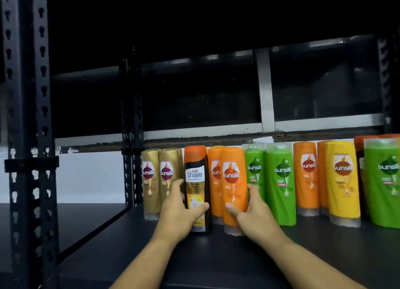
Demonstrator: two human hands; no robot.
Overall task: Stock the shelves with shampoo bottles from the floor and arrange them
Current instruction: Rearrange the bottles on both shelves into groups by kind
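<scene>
At frame centre, the left hand [180, 210] grips the Shayla bottle [197, 189] and the right hand [252, 213] clasps an orange Sunsilk bottle [232, 187], both standing on the shelf [216, 256], likely to close the row's gaps.

Rear of view, 12 to 3 o'clock: pale grey metal window frame [265, 89], one upright bar meeting a horizontal grey bottom rail [324, 122]. Dark glass panes [201, 98] sit either side of the bar, with faint light reflections along their top edge. Directly beneath the rail, a dark, stained ledge strip [194, 137] runs across. A small white scrap [260, 139] sits on it below the bar's foot. At 9 o'clock, under the ledge: plain white painted wall [91, 176].
</scene>
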